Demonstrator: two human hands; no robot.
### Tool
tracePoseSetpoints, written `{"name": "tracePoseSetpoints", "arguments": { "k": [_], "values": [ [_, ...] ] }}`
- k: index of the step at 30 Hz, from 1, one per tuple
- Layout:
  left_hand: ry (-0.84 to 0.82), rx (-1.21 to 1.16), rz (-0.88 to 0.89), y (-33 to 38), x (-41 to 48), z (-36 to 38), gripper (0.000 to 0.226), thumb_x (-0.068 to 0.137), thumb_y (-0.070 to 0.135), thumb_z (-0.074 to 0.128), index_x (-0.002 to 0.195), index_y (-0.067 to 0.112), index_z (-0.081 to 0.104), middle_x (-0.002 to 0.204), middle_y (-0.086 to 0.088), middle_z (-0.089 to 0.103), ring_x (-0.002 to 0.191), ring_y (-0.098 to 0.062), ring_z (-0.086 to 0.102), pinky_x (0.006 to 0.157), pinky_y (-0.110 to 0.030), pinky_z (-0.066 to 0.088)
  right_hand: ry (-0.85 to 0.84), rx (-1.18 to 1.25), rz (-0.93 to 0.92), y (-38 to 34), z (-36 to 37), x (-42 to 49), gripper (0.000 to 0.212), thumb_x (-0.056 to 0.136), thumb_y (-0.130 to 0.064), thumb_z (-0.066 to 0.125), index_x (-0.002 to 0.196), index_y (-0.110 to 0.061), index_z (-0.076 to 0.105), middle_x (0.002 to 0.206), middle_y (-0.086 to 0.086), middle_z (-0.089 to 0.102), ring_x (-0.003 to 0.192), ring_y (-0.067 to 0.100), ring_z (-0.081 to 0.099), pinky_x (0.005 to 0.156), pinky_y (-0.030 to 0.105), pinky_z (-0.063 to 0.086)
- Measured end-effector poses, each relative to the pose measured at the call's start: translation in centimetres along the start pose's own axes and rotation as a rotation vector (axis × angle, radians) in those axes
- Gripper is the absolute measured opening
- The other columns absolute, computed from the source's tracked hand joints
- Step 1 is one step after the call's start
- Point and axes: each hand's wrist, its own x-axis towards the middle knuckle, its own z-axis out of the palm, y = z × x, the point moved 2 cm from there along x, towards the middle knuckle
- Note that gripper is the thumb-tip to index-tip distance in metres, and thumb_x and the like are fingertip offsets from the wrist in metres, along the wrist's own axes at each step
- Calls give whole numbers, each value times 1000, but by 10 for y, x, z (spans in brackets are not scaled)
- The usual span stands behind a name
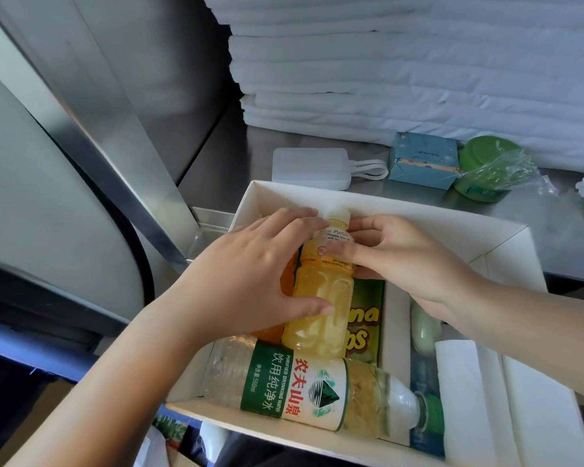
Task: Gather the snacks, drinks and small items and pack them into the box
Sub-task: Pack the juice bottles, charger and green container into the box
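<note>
Juice bottle (pixel 321 294), cap toward far wall.

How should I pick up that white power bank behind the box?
Come from above and pinch the power bank across its two long edges. It lies flat on the metal counter, so nothing can slip underneath. Probably skip the looped cord at its right end, since it would let the bank swing.

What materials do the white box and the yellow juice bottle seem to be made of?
White box: probably matte paperboard, given its thin flat walls and folded corner. Yellow juice bottle: clear glossy plastic, likely, since the liquid shows through its moulded ribs and highlights.
</note>
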Motion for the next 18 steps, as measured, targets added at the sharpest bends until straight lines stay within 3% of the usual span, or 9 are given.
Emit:
{"name": "tracePoseSetpoints", "arguments": {
  "k": [3, 6, 9, 13, 16, 18],
  "values": [
    [-72, 45, 7, 1, 1, 2, 102, 63, 89, 36, 146, 36, 11, 152, 18, 21, 132, 0, 18, 103, -19, 5, -14, -1, -21, 1, 1, 1, 52, 57, -33, 78, 103, -15, 65, 90, -1, 74, 84, 11, 70, 65, 21, 56],
    [-101, 72, 32, 1, 3, 3, 109, 59, 92, 35, 148, 37, 1, 154, 19, 13, 128, 11, 5, 103, -19, -2, -9, -6, -14, 3, 0, 2, 56, 59, -34, 77, 109, -13, 64, 94, 1, 74, 87, 13, 70, 72, 25, 58],
    [-114, 89, 30, 2, 3, 3, 114, 56, 94, 32, 148, 36, -1, 154, 20, 9, 133, 5, 7, 100, -15, -11, -17, -42, 11, 5, 0, 3, 58, 60, -39, 76, 109, -12, 63, 95, 2, 74, 88, 13, 70, 76, 28, 58],
    [-131, 125, 16, 4, 2, 3, 111, 58, 93, 30, 148, 34, 7, 152, 16, 22, 134, -4, 17, 98, -15, -14, 10, -134, 49, 7, 0, 5, 69, 50, -53, 76, 106, -15, 63, 97, 3, 72, 89, 14, 70, 81, 34, 57],
    [-144, 148, 29, 3, 5, 4, 113, 56, 95, 24, 148, 33, 4, 152, 16, 20, 128, 0, 3, 89, -6, -32, -28, -122, 79, 7, -1, 5, 62, 55, -46, 76, 106, -14, 64, 99, 4, 72, 91, 15, 69, 83, 33, 56],
    [-154, 175, 42, 2, 8, 6, 114, 55, 95, 22, 148, 32, 4, 152, 16, 20, 127, -1, 1, 83, -6, -35, -55, -127, 98, 8, -2, 5, 56, 61, -42, 74, 106, -11, 63, 100, 6, 72, 91, 15, 69, 83, 31, 56]
  ]
}}
